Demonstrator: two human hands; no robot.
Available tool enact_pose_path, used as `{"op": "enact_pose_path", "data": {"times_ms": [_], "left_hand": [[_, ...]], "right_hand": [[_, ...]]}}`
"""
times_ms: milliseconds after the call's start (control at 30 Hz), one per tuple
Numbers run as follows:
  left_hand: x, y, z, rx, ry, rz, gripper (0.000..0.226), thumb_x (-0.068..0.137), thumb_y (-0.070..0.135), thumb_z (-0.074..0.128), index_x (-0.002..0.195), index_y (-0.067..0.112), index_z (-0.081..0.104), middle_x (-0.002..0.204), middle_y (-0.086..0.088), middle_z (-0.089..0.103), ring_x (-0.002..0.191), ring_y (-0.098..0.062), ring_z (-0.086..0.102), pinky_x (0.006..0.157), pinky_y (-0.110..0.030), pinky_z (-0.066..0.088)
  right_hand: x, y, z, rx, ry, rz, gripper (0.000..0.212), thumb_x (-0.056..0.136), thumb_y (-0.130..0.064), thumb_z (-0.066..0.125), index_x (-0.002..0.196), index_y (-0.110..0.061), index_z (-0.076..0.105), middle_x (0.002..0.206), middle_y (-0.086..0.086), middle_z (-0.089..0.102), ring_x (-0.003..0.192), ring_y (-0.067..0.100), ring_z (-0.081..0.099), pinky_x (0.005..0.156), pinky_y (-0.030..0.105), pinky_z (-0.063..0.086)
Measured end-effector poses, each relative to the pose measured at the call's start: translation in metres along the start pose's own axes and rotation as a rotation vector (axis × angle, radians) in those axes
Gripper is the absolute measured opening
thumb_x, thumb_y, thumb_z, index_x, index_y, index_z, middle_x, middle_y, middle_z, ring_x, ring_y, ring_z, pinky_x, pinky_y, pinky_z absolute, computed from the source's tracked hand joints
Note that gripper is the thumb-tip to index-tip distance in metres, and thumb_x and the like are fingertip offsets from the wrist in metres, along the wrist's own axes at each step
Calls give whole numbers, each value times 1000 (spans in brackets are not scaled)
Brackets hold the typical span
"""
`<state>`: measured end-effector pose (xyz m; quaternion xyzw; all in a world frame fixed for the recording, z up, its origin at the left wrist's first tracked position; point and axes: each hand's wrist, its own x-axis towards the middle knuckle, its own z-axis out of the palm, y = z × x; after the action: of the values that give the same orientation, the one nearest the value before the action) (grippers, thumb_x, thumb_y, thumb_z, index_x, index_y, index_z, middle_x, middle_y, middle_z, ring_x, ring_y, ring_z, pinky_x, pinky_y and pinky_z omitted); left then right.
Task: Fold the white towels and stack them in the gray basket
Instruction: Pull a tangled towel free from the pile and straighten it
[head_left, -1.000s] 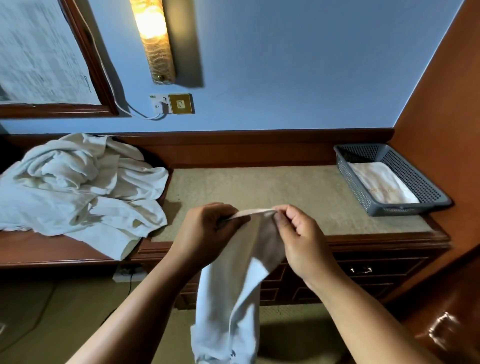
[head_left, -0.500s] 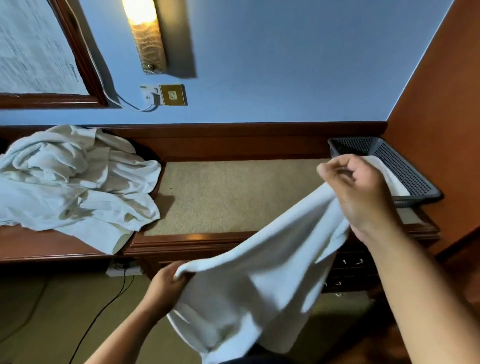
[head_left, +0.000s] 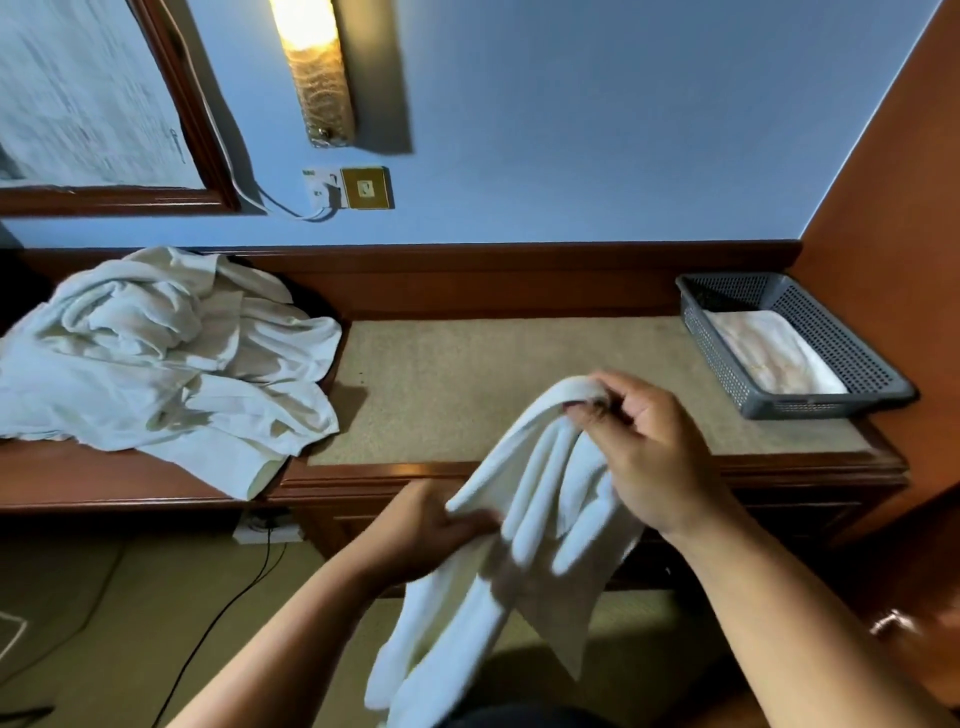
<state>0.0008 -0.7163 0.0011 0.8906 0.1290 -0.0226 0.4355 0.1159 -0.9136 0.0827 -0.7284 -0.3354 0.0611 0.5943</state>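
Right hand (head_left: 654, 457) pinched on its top edge and left hand (head_left: 426, 525) gripped lower, the soft white cloth towel (head_left: 540, 483) has been gathered narrower in front of the surface (head_left: 493, 384), folding judged begun, the gray perforated plastic basket (head_left: 826, 405) not yet reached

Towel (head_left: 540, 499) lower end cut off; left hand (head_left: 428, 527) fingertips hidden.

1 head-worn wide-angle camera looks forward and down, close over the counter (head_left: 519, 374), facing the wall (head_left: 571, 130).
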Motion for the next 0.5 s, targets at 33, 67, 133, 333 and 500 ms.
{"op": "enact_pose_path", "data": {"times_ms": [33,67,133,333,500], "left_hand": [[-4,-16,8,10,-15,-75,35,88,52,71,73,21,69,66,2,71,56,-10,64,56,-34,51],[-9,-34,14,1,4,-124,31,90,49,71,74,22,70,68,3,71,59,-10,65,59,-36,53],[-15,-64,19,-62,131,-212,19,90,39,73,78,24,71,74,-1,72,64,-12,66,67,-45,55],[-21,-38,-5,-94,309,-58,27,93,17,69,89,42,78,89,23,76,89,5,70,77,-23,54],[-17,49,-19,12,125,373,14,93,22,70,102,29,78,92,24,75,89,10,68,72,-14,51]], "right_hand": [[2,-4,-5,122,89,23,9,85,-30,61,84,-29,70,71,-3,68,67,13,63,65,29,50],[3,-5,-11,197,196,35,11,84,-30,62,81,-34,71,70,-8,67,67,8,62,66,27,49],[5,2,-27,144,338,35,8,83,-32,63,80,-29,70,67,-9,63,66,5,57,66,29,45],[-10,35,-38,-449,-98,189,33,74,-49,78,104,-41,65,71,-13,65,65,-1,58,65,30,46],[-33,40,16,-258,-414,168,51,87,-35,76,129,-54,54,79,-14,69,63,-6,60,63,17,47]]}}
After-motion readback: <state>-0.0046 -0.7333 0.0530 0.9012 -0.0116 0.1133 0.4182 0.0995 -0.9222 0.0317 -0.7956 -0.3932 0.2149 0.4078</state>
